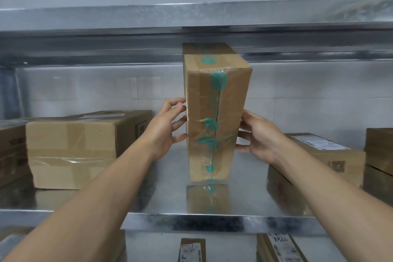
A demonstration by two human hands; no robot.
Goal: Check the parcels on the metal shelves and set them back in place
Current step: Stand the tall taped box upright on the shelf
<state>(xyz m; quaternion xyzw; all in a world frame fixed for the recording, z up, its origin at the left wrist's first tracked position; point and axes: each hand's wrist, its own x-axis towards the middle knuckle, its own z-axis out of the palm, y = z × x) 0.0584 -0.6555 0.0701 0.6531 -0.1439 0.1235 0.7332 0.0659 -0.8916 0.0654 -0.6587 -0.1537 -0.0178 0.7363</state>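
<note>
We hold the tall taped parcel (204,110) upright at the middle of the metal shelf (165,200), its lower end at or just above the shiny surface; we cannot tell which. Our left hand (167,128) clasps its left side with curled fingers, and our right hand (262,136) clasps its right side. A large box (70,149) sits to the left and a flat labelled box (319,155) to the right, both apart from the parcel.

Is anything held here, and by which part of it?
The tall parcel, upright on the metal shelf, is held between both hands: left hand on its left side face, right hand on its right side face, about mid-height.
</note>
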